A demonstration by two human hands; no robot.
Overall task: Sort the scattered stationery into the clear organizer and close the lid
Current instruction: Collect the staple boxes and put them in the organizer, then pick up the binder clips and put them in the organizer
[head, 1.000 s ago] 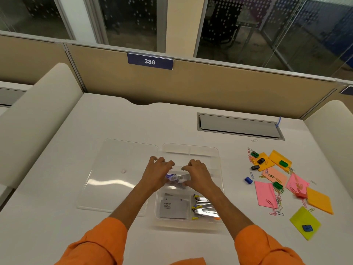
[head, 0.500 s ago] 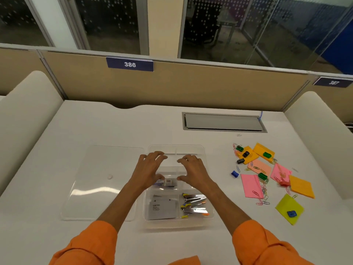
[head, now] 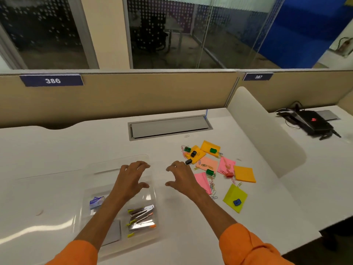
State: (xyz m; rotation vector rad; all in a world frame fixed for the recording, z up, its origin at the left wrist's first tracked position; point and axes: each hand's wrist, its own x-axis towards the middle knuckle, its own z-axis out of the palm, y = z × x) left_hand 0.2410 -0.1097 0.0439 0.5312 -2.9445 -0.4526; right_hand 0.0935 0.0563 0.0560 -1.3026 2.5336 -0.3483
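1. Both grips are spread wide and holding nothing. Our left grip (head: 131, 178) is hovering over the clear organizer (head: 99, 169), and our right grip (head: 183, 178) over bare tabletop (head: 177, 226) just beside it.
2. We are judging ourselves to be between loads: the organizer is holding some items, while sticky notes (head: 244, 174), paper clips (head: 212, 186) and binder clips (head: 213, 150) are lying scattered to the right.
3. The lid (head: 47, 207) is lying flat on the left, off the organizer.
4. Next we are likely reaching right — lifting thin clips off a flat surface is calling for a careful fingertip pinch.

White desk (head: 76, 150) bears clear organizer (head: 103, 180), lid (head: 47, 207), sticky notes (head: 244, 174), paper clips (head: 212, 185).
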